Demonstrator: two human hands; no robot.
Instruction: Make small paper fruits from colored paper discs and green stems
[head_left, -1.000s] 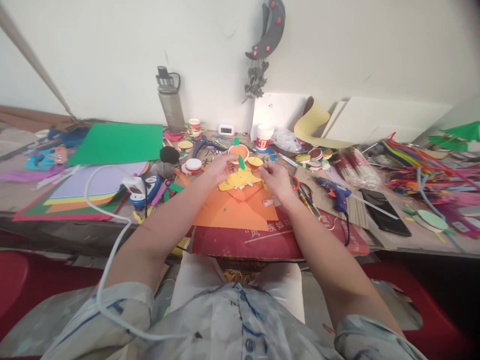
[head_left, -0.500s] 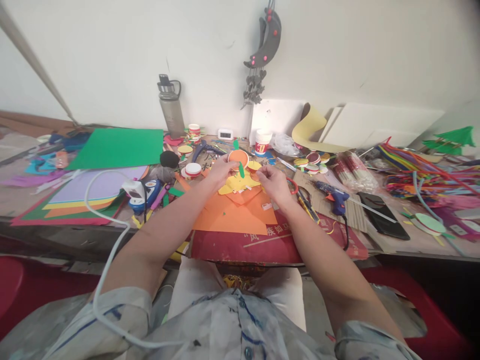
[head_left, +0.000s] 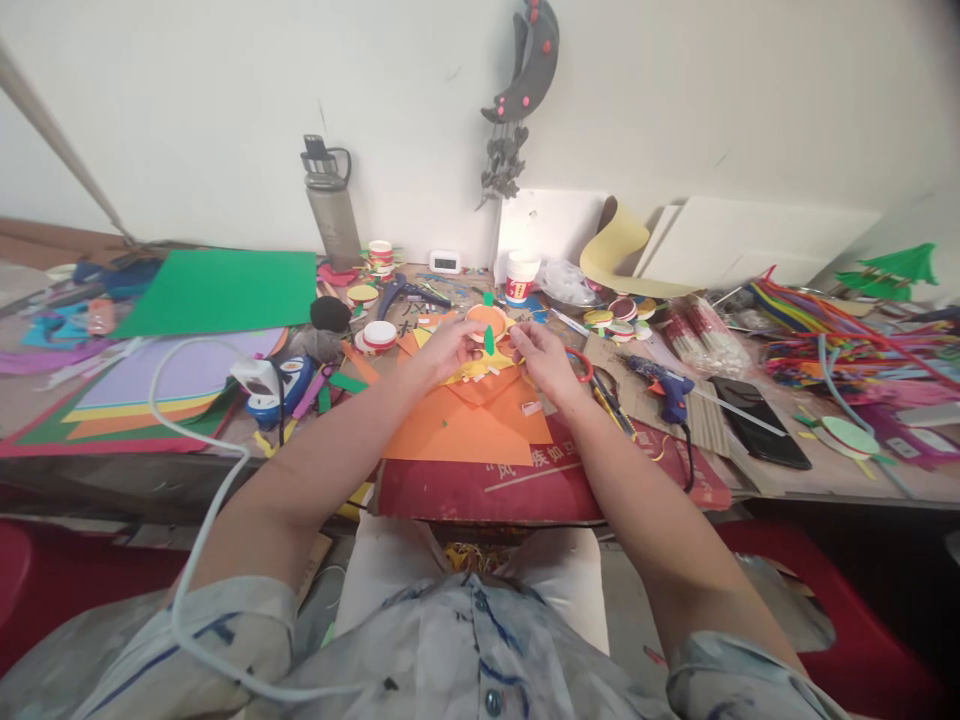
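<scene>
My left hand (head_left: 450, 348) is closed on a small round paper piece with an orange face (head_left: 487, 321) and a pale rim. One green paper strip (head_left: 488, 299) sticks up at its top, and another green strip (head_left: 489, 341) hangs over its lower edge. Just to the right, the fingers of my right hand (head_left: 546, 358) pinch the edge of a small yellow disc, mostly hidden behind the orange-faced piece. Below both hands lie yellow paper (head_left: 480, 368) with small white bits on it and orange paper sheets (head_left: 457, 425).
A red board (head_left: 450, 490) lies under the orange sheets. To the right are scissors (head_left: 581, 365), a blue glue gun (head_left: 671, 390) and a black phone (head_left: 757, 425). A paper cup (head_left: 521, 278) and a bottle (head_left: 330, 205) stand behind. A white cable (head_left: 199, 560) crosses my left arm.
My left hand has brought the orange-faced round piece rightward, close to my right hand, so it now covers much of the yellow disc. My right hand keeps its pinch. The view shifts slightly.
</scene>
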